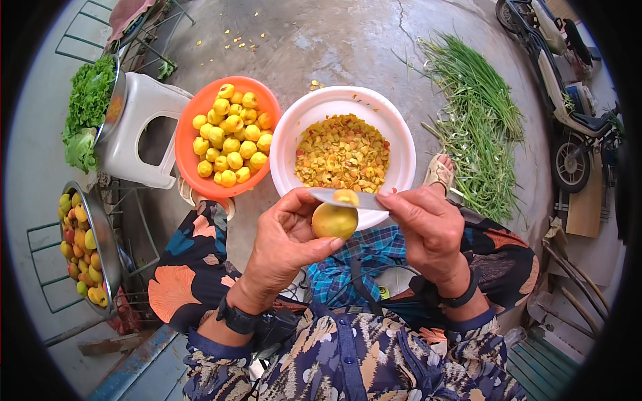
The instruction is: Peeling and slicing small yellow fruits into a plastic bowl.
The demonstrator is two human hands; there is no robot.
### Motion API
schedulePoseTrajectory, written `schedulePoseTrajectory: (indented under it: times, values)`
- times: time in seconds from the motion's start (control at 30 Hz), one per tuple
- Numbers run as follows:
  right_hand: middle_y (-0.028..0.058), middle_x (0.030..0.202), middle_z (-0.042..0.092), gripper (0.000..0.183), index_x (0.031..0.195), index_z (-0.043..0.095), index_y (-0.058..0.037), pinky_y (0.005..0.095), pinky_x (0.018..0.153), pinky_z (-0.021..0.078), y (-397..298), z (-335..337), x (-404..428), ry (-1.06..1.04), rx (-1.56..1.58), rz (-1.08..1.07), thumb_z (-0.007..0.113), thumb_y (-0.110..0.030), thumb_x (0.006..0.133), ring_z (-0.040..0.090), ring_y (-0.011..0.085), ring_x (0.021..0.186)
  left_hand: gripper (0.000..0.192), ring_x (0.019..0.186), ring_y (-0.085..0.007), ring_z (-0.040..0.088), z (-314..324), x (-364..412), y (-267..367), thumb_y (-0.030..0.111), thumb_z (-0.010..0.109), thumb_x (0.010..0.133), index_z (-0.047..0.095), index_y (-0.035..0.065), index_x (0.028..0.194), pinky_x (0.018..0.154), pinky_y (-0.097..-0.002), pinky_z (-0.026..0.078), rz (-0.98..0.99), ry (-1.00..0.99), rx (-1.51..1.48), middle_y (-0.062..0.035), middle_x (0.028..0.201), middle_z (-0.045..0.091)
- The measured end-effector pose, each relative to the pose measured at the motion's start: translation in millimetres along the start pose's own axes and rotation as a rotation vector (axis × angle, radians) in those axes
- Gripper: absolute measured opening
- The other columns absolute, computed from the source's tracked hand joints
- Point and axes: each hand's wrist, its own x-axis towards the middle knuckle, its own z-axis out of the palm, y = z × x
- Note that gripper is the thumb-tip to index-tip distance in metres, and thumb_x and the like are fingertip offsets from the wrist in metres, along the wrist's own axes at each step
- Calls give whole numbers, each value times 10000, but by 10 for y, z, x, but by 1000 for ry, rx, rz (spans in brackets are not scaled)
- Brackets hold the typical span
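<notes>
Between the thumb and fingers of my left hand [286,240] is a yellow-green fruit [335,221], apparently an apricot. My right hand [429,225] grips a knife by its handle, mostly hidden in the fist. The metal blade [371,201] lies across the fruit's upper side, with a small piece of peel [346,197] on it. Just beyond both hands stands a white plastic basin [404,150] holding a heap of yellow and reddish peelings [343,155]. To its left an orange plastic basin [184,155] holds many peeled yellow fruits [231,145].
At the left, a metal bowl [108,260] holds unpeeled fruits [80,245]. Leafy lettuce [90,100] fills another bowl by a white plastic stool [150,90]. Green onions [476,120] lie on the concrete floor [311,40] at right, near a parked two-wheeler [567,100].
</notes>
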Motion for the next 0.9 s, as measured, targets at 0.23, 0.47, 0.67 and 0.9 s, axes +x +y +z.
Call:
schedulePoseTrajectory:
  times: [0.23,0.47,0.67,0.9]
  values:
    - [83,827,657,499,1145,721,-17,344,493,449,-122,101,14,-68,35,-226,691,-30,647,569,222,600,619,1147,-200,648,-69,-7,-75,-22,853,714,568,-28,1264,1029,-351,525,-4,-45,53,-144,1261,648]
    - [102,844,670,488,1136,723,-20,355,572,490,-44,17,-8,-69,-115,-117,651,82,664,615,255,679,629,1151,-224,647,38,-30,90,-45,789,725,539,-61,1302,1052,-371,503,-135,25,30,-167,1253,641]
    - [142,866,684,426,1102,729,12,363,676,533,66,17,-38,59,-62,206,599,163,725,667,291,775,606,1235,-289,595,-22,-5,-24,-36,804,741,507,-22,1270,1109,-456,460,30,-29,-96,-193,1313,587]
    - [161,916,701,420,1127,725,19,357,689,538,-68,102,3,118,-13,58,647,151,736,679,283,781,623,1226,-311,593,-103,33,-58,50,795,803,463,-4,1327,1102,-515,461,-34,42,-301,-190,1311,577]
